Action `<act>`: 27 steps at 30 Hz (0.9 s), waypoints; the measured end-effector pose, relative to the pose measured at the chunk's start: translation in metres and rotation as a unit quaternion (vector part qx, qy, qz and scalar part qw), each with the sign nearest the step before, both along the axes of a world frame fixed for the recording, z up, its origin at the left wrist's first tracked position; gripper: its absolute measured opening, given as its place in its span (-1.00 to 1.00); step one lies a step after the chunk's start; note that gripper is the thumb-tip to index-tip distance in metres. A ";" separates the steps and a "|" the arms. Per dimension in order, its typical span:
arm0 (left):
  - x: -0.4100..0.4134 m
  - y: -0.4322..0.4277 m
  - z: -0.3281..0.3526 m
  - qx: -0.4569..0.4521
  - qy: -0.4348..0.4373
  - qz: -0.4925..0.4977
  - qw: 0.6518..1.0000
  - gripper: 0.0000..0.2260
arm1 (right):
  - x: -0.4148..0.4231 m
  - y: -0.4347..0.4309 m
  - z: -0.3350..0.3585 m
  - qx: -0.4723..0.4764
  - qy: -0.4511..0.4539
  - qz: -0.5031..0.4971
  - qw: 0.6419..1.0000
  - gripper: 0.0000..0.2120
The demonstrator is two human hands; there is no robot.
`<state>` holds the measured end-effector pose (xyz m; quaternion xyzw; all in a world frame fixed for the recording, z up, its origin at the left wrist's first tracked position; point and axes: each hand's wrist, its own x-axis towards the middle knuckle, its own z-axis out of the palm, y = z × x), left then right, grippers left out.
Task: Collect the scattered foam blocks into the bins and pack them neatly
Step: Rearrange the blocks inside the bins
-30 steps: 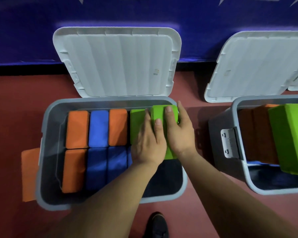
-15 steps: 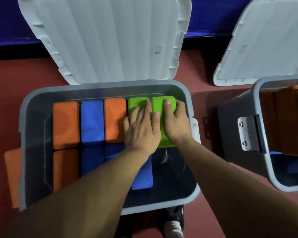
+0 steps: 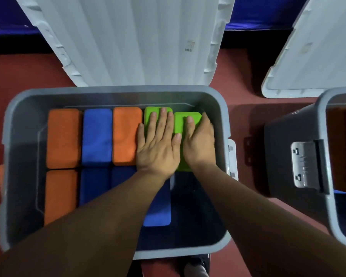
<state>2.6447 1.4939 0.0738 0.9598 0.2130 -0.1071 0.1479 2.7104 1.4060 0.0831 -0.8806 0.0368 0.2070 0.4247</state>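
I see left hand (image 3: 158,145) flat, fingers spread, pressing down on the left green block (image 3: 149,115). Right hand (image 3: 199,145) touches it, palm down on the right green block (image 3: 183,121); outer fingers blurred at that block's right edge. Orange block (image 3: 126,134) just left of left hand. All 3 blocks inside grey bin (image 3: 116,91).

- A dark red floor (image 3: 242,76) is seen, smooth and without any pattern.
- Along the top edge, a deep blue wall covering (image 3: 258,17) is seen; whether it is cloth or paint cannot be told.
- Between this blue surface and the floor, a black strip (image 3: 248,40) runs along the foot of the wall.
- The light is dim and soft; a darker shadow (image 3: 246,116) is cast on the floor, right of the centre.
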 end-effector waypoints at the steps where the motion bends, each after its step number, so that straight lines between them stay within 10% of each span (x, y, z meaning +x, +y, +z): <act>1: 0.000 0.001 0.001 0.005 0.000 -0.002 1.000 -0.41 | -0.003 0.000 0.005 0.000 -0.006 0.024 1.000 -0.45; 5: -0.002 0.013 0.002 0.033 0.005 -0.018 0.999 -0.42 | -0.015 -0.007 0.003 -0.057 -0.049 0.146 0.986 -0.45; 27: -0.017 0.024 -0.026 0.094 -0.084 -0.058 0.990 -0.48 | -0.001 0.006 -0.015 -0.094 -0.043 0.126 0.987 -0.47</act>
